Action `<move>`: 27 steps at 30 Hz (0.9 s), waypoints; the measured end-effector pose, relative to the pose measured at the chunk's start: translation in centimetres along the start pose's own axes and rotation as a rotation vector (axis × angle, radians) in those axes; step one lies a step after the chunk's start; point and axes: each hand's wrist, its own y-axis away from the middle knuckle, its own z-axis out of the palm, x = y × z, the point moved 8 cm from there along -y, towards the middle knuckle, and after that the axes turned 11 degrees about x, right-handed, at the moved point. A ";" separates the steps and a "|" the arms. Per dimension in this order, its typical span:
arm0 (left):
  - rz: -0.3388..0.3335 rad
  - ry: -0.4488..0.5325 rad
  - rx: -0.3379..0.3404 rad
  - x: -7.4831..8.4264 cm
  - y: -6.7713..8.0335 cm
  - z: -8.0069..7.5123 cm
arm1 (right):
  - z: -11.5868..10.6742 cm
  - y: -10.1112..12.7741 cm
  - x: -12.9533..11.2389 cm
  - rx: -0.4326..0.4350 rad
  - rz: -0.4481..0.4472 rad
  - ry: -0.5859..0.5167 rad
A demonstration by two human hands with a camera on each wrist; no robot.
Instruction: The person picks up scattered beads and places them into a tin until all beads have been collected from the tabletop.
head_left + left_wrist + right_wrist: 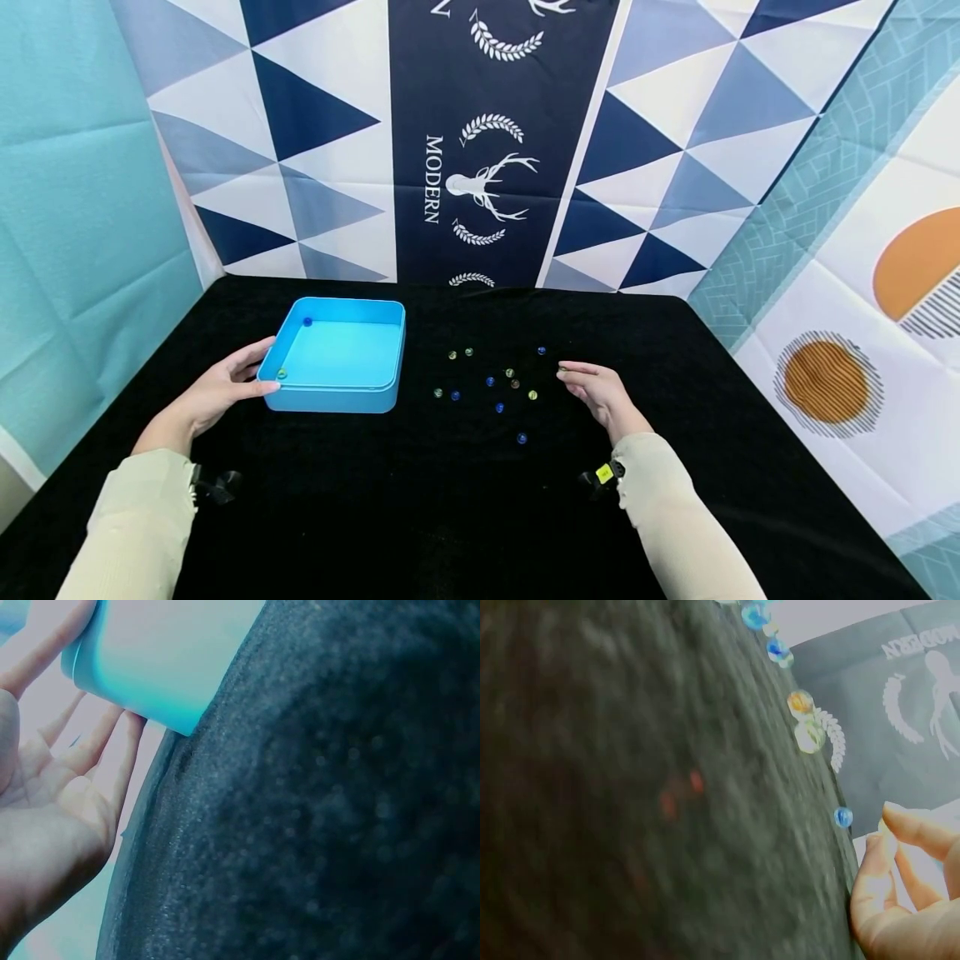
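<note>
**Fingers on both sides: box steadied, marbles just out of reach**

Fingers of the left hand (217,390) are laid fairly straight against the near left corner of the blue box (337,354), thumb up by the rim; nothing is really gripped, the box is just being braced. That's backed up by the left wrist view, where the fingertips (112,742) are seen touching the box wall (150,660) with an open palm.

Over on the other side, the right hand (600,393) is resting low on the black tablecloth (420,500), fingers loosely extended and pointed toward the scattered marbles (495,383). Nothing is held there as far as can be told. A small dark marble (562,368) sits right at the fingertips, touching or nearly so; it can't be called for sure. In the right wrist view a blue marble (843,817) is seen just beyond the slightly curled fingers (915,829), apart from them.

Two marbles are already inside the box: a blue one (307,321) at the corner far from the left fingers, a greenish one (282,374) right beside them, just over the wall.

So the step looks like collecting marbles into the box, barely started, with about a dozen left on the cloth. For the next move, a fine pinch with thumb and forefinger would probably be needed, since round glass on cloth is easily nudged away and rolled off.
</note>
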 end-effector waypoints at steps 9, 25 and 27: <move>-0.002 -0.001 0.004 0.0 -0.1 -0.1 | 1.6 0.4 0.1 0.011 0.010 -0.099; 0.000 -0.007 0.007 -0.2 -0.2 -0.1 | 5.3 0.8 -0.1 0.023 -0.016 -0.217; -0.001 -0.005 0.008 -0.2 -0.2 -0.1 | 5.8 0.9 -0.1 0.021 -0.023 -0.221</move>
